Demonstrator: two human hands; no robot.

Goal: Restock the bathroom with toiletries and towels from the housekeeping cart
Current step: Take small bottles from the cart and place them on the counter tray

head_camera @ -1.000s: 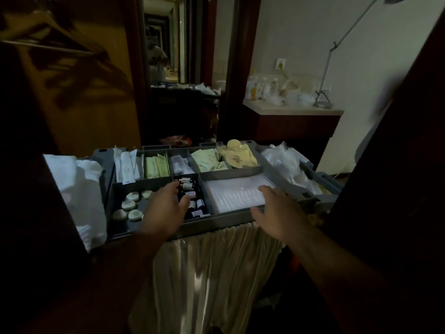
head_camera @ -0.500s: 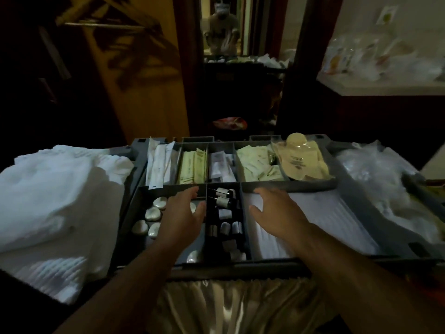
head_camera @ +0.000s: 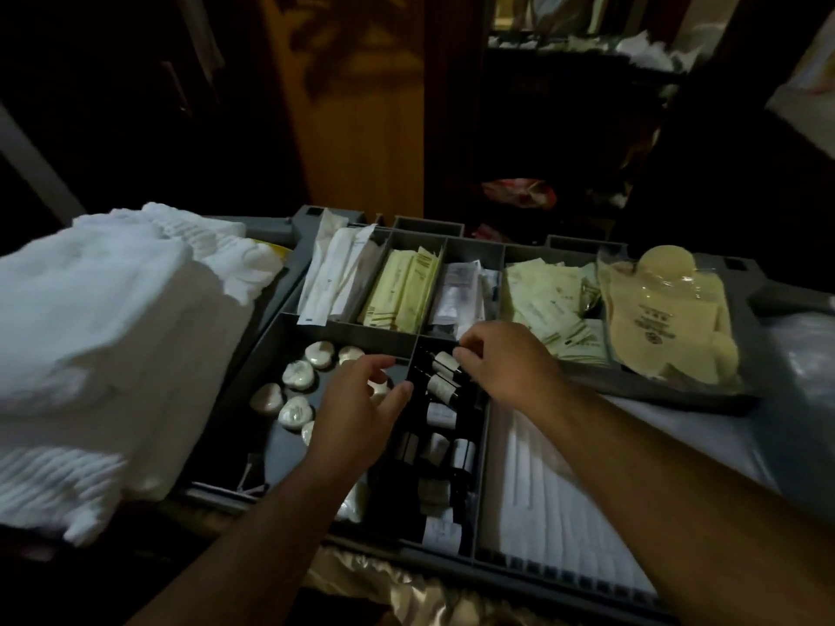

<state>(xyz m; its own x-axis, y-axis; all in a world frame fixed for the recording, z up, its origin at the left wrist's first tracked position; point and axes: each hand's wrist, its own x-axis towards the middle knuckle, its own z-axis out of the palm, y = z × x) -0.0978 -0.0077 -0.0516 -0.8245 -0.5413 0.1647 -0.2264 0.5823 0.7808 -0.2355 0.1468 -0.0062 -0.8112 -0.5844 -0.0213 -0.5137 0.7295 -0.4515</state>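
Moved in from the near edge of the tray (head_camera: 312, 220), the right hand (head_camera: 506, 368) is curled at a small bottle (head_camera: 443, 361) (grip unclear), the left hand (head_camera: 357, 413) spread above the soaps (head_camera: 298, 377); toiletry picking is judged begun.

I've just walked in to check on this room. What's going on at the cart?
A person is picking toiletries from the cart's grey tray. Their right hand has its fingertips curled at the small bottles in the narrow middle compartment; whether it already grips one is unclear. Their left hand hovers with relaxed fingers over the wrapped soaps in the next compartment. White towels lie stacked at the left, untouched. Nothing looks lifted out yet.
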